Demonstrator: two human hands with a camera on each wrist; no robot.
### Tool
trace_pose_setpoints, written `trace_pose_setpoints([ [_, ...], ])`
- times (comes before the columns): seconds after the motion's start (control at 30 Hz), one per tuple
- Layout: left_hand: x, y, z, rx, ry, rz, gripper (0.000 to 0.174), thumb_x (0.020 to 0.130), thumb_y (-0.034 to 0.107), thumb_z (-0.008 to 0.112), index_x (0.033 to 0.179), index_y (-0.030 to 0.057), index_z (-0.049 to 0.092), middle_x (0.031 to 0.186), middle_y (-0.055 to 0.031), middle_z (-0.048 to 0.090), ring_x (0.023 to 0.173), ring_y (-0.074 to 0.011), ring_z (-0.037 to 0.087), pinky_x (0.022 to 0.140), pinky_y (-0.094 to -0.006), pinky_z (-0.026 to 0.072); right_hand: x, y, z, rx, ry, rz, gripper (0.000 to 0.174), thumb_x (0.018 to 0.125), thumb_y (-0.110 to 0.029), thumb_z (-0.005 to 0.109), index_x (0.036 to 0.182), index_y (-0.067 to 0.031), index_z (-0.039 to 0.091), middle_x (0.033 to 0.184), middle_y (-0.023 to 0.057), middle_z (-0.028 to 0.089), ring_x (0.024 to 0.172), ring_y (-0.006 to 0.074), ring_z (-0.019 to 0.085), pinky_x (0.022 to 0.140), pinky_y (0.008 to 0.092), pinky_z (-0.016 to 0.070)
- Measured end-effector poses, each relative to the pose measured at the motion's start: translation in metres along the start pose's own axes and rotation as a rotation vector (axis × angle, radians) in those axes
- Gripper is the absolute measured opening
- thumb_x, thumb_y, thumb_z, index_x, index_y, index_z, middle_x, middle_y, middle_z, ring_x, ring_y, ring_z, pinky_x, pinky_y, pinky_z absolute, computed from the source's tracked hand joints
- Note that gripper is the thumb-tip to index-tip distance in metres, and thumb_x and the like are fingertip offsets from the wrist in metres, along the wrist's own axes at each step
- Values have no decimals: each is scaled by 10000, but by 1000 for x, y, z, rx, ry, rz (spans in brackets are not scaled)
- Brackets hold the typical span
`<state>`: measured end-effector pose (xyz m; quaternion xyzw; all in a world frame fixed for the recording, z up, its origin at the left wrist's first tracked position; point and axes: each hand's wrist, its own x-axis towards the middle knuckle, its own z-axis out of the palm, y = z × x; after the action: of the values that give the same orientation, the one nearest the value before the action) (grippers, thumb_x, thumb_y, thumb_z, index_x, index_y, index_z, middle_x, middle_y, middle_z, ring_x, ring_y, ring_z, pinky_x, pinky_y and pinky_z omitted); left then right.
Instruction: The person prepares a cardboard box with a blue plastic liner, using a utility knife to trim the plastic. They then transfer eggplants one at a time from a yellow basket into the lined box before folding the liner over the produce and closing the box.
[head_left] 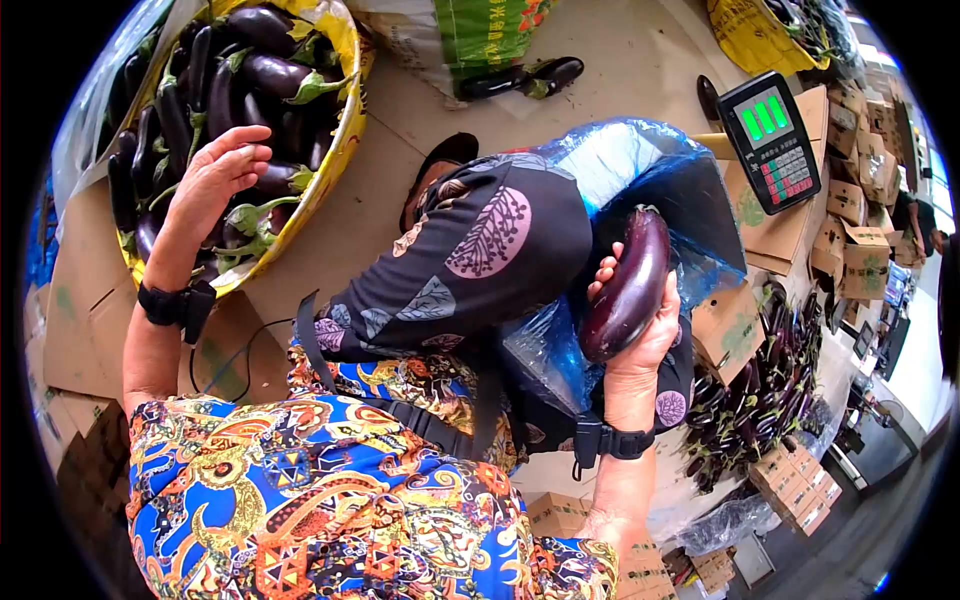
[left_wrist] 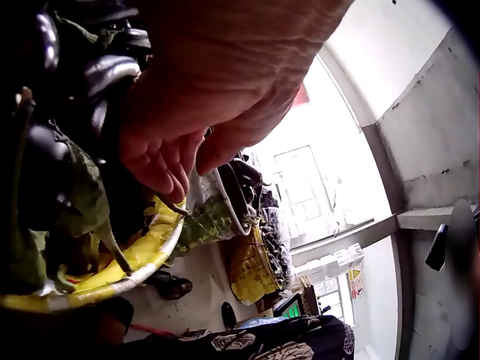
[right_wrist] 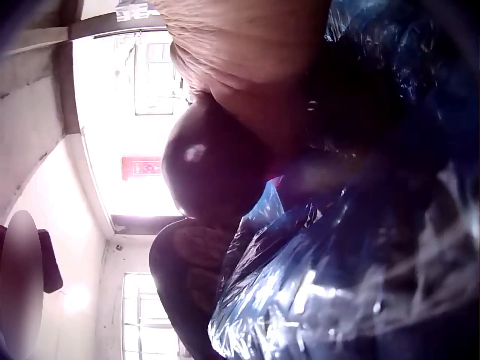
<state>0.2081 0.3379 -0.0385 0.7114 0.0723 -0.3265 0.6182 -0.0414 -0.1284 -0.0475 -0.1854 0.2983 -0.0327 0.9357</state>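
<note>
In the head view, the right hand (head_left: 652, 338) grips a large glossy purple eggplant (head_left: 636, 280), fingertips on one side and palm on the other, above a blue plastic bag (head_left: 625, 160) at the knees. Close up in the right wrist view, the eggplant (right_wrist: 206, 169) lies against the palm, its fingers mostly hidden. Over a yellow-rimmed basket (head_left: 350, 115) of dark eggplants (head_left: 170, 115), the left hand (head_left: 215, 182) hovers with loosely bent fingers and nothing visible in them. The left wrist view has this hand (left_wrist: 217, 97) beside stems and the basket rim (left_wrist: 161, 251).
A scale display (head_left: 768, 140) stands at the upper right. Two eggplants (head_left: 525, 78) lie on the floor beside a green and white sack (head_left: 490, 35). More eggplants (head_left: 760, 390) are heaped at the right, near cardboard boxes (head_left: 795, 480). Flattened cardboard (head_left: 85, 290) lies at the left.
</note>
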Motion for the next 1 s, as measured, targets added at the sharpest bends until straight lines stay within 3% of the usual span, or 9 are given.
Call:
trace_pose_setpoints([
  [0.1,0,-4,-11,81,-18,8,356,988,182,564,1321,57,571,1070,5,661,941,-63,607,855,-218,487,9,1,-10,-62,77,-23,594,993,-451,495,1317,46,482,1186,251,621,1022,363,650,946,484,522],
  [0.23,-10,-9,-32,299,-1,75,353,971,203,599,1291,55,594,1076,-39,670,965,-103,609,862,-257,497,40,8,-33,-310,243,-36,535,989,-404,542,1312,21,511,1319,190,592,1209,323,575,1027,488,464],
  [0.3,-11,-25,-59,310,-26,110,363,949,204,617,1272,38,602,1084,-52,672,971,-110,607,859,-269,498,59,13,-38,-290,177,150,492,1000,-355,535,1351,-10,514,1373,155,564,1284,298,518,1063,474,431],
  [0.47,-43,-45,-111,520,139,82,423,852,121,591,1270,58,599,1070,-49,661,1000,-128,599,896,-297,492,124,32,-127,-783,267,315,418,1010,-294,538,1332,-30,569,1308,140,617,1191,260,579,1000,411,463],
  [0.63,-67,-67,-121,586,179,36,638,771,45,635,1395,86,505,1312,-129,570,1200,-278,550,1067,-416,432,152,53,-136,-1142,252,295,402,1011,-282,539,1323,-32,579,1282,135,631,1165,253,590,984,400,468],
  [0.7,-64,-70,-100,1245,162,368,734,701,-2,662,1407,107,491,1387,-164,499,1261,-351,490,1075,-449,419,153,55,-133,-1279,226,264,395,1011,-277,539,1320,-33,583,1272,133,637,1154,250,594,977,395,470],
  [0.77,-51,-80,-80,1369,178,444,790,596,-31,655,1363,101,515,1418,-182,458,1309,-400,420,1059,-504,415,154,54,-130,-1420,192,239,389,1012,-272,540,1316,-34,587,1261,131,643,1143,247,598,970,391,472],
  [0.9,-41,-82,-76,1469,163,599,711,604,19,719,1289,108,551,1357,-121,528,1265,-349,494,978,-442,497,152,47,-122,-1691,96,203,377,1013,-263,541,1309,-35,595,1241,127,654,1122,240,606,957,382,476],
  [1.0,-51,-42,-63,1053,454,634,615,635,78,768,1220,62,578,1181,-159,623,1071,-352,626,956,-393,513,144,37,-113,-1878,-8,208,368,1014,-256,541,1303,-36,602,1225,124,663,1106,236,613,947,376,479],
])
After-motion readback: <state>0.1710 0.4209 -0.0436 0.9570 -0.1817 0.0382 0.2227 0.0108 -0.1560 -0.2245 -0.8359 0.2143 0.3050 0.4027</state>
